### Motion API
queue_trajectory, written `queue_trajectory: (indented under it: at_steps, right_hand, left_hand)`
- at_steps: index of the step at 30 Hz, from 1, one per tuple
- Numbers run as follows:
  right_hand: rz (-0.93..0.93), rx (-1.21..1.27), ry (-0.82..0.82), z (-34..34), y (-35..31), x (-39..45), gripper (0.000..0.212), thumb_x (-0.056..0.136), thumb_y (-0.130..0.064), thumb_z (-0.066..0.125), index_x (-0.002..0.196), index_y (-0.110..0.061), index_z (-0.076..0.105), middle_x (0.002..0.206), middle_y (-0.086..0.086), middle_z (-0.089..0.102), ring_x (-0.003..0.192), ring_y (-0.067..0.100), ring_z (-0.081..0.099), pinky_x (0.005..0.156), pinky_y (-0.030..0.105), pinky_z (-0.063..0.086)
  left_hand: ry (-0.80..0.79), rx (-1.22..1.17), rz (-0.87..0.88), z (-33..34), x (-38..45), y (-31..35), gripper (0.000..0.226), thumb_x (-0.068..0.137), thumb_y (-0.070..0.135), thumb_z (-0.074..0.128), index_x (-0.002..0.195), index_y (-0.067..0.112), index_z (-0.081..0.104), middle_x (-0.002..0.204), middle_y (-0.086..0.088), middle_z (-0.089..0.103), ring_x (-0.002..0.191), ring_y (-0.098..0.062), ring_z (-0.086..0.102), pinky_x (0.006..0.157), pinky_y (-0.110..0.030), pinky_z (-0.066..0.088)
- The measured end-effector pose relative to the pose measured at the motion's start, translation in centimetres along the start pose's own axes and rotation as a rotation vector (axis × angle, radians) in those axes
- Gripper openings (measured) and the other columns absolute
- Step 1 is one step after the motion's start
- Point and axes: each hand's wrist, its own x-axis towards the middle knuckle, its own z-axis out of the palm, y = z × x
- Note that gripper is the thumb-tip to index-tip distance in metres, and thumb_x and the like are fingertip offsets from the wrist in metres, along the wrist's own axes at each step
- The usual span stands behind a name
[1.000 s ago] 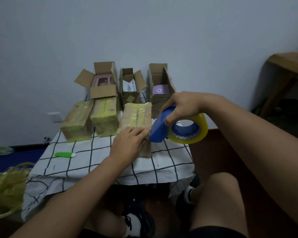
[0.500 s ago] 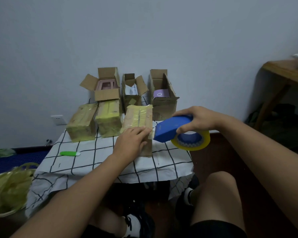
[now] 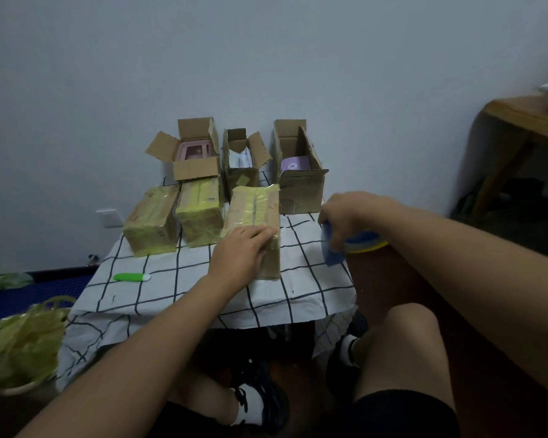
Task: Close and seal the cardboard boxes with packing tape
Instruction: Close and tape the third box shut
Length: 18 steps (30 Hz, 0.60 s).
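The left hand (image 3: 239, 252) lies flat, fingers straight, on the near end of a long brown cardboard box wrapped in yellowish clear tape (image 3: 255, 226), pressing its top. The right hand (image 3: 345, 216) curls down over a blue plastic tape dispenser carrying a yellow roll of packing tape (image 3: 350, 246), gripping it at the right edge of the worktop (image 3: 307, 273), just right of that box and apart from it. The worktop is covered by a white cloth with a black grid pattern.

To the left of the held box stand two more tape-wrapped cardboard boxes: a middle one (image 3: 200, 216) just beside it and a left one (image 3: 154, 224) at the worktop's left side, the two touching or nearly so. Along the far edge, against the grey wall, three brown cardboard boxes stand with flaps up: the left open box (image 3: 192, 165) shows a pink item inside, the narrow middle open box (image 3: 241, 165) shows white paper, and the right open box (image 3: 301, 181) shows a purple item.

A small green and white cutter (image 3: 132, 277) lies on the near left of the cloth, well apart from the boxes. A heap of crumpled yellowish tape (image 3: 19, 339) sits low at the left. A wooden table (image 3: 525, 121) stands at the far right.
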Motion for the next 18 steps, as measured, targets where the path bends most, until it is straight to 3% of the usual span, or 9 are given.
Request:
queue_trajectory:
  at_steps: [4, 9, 12, 14, 16, 18]
  right_hand:
    - [0.048, 0.242, 0.346, 0.2, 2.5, -0.9, 0.061, 0.079, -0.049, 0.072, 0.132, -0.024, 0.058, 0.109, 0.001, 0.058, 0.097, 0.022, 0.051, 0.078, 0.032, 0.040]
    - [0.123, 0.486, 0.501, 2.2, 1.2, 0.6, 0.073, 0.078, -0.052, 0.074, 0.141, -0.022, 0.052, 0.128, 0.008, 0.059, 0.113, 0.025, 0.055, 0.088, 0.035, 0.045]
    - [0.252, 0.768, 0.625, 5.9, -0.4, 2.4, 0.075, 0.076, -0.056, 0.073, 0.140, -0.023, 0.052, 0.124, 0.005, 0.060, 0.107, 0.020, 0.055, 0.088, 0.033, 0.047]
    - [0.331, 0.897, 0.694, 8.0, -1.4, 3.5, 0.076, 0.076, -0.058, 0.072, 0.140, -0.023, 0.052, 0.123, 0.004, 0.060, 0.109, 0.020, 0.056, 0.091, 0.036, 0.049]
    - [0.394, 1.014, 0.750, 9.5, -2.3, 4.2, 0.075, 0.076, -0.059, 0.072, 0.139, -0.022, 0.053, 0.122, 0.004, 0.060, 0.110, 0.020, 0.056, 0.093, 0.038, 0.050]
    - [0.440, 1.130, 0.800, 10.4, -3.2, 4.6, 0.073, 0.077, -0.058, 0.072, 0.138, -0.023, 0.053, 0.122, 0.002, 0.059, 0.110, 0.019, 0.056, 0.093, 0.038, 0.050]
  left_hand:
    - [0.036, 0.023, 0.010, 0.3, -0.3, -0.1, 0.056, 0.078, 0.021, 0.076, 0.132, 0.023, 0.060, 0.127, -0.004, 0.064, 0.107, -0.031, 0.061, 0.086, -0.039, 0.051]
    - [-0.026, -0.029, -0.076, -0.6, -0.1, 0.6, 0.055, 0.087, 0.048, 0.054, 0.138, 0.028, 0.051, 0.129, 0.006, 0.060, 0.117, -0.021, 0.052, 0.090, -0.033, 0.043]
    - [-0.011, -0.131, -0.237, -0.5, 0.3, 1.6, 0.044, 0.093, 0.059, 0.041, 0.120, 0.031, 0.062, 0.118, 0.014, 0.062, 0.111, -0.015, 0.050, 0.079, -0.030, 0.039]
    - [0.035, -0.148, -0.324, -0.3, 1.0, 2.3, 0.044, 0.094, 0.062, 0.038, 0.100, 0.030, 0.068, 0.100, 0.014, 0.062, 0.100, -0.015, 0.051, 0.072, -0.030, 0.037]
    - [0.090, -0.132, -0.393, 0.1, 1.7, 2.8, 0.044, 0.095, 0.060, 0.041, 0.083, 0.025, 0.065, 0.087, 0.012, 0.058, 0.090, -0.017, 0.048, 0.071, -0.032, 0.034]
    - [0.128, -0.098, -0.448, 0.7, 2.3, 3.4, 0.035, 0.095, 0.050, 0.048, 0.079, 0.022, 0.062, 0.086, 0.008, 0.058, 0.086, -0.017, 0.042, 0.074, -0.033, 0.030]
